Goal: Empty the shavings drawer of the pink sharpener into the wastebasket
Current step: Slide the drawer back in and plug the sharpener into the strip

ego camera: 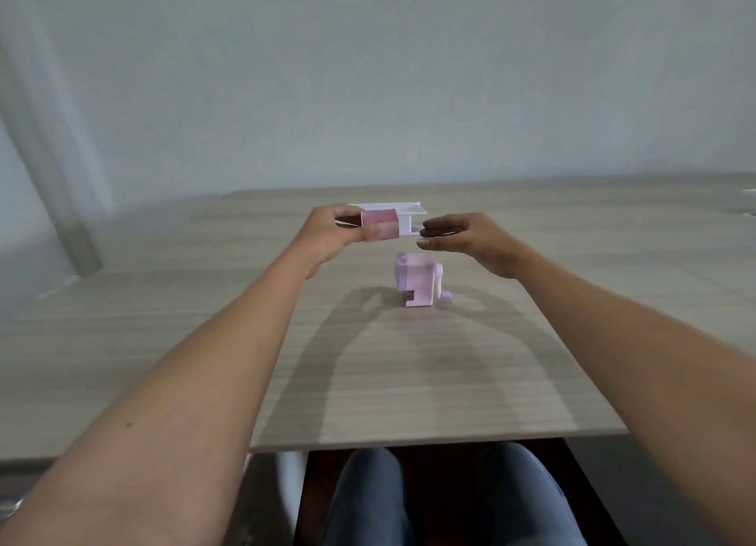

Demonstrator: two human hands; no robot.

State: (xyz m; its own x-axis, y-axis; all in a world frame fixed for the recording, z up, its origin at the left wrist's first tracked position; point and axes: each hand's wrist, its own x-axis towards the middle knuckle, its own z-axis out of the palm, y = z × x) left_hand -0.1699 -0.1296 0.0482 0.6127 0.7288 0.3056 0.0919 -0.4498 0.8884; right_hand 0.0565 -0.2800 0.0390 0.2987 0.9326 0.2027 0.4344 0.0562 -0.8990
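Aloft, left hand (327,234) pinches drawer (380,226); right hand (470,238) loose beside; sharpener (417,279) below.

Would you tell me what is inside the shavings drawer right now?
The drawer, held up in the left hand above the pink sharpener, shows only its translucent pink wall and white end. Its inside faces away, so any shavings cannot be seen. The right hand hovers beside it.

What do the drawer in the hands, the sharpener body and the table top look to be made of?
Drawer: likely moulded plastic, pink front with a white tray, flat thin walls and crisp edges. Sharpener: likely the same plastic, pastel pink and lilac, smooth matt faces, moulded crank. Table: wood-look surface, pale grey-brown with straight printed-looking grain, probably laminate; the thin front edge supports that, though real veneer can't be ruled out.
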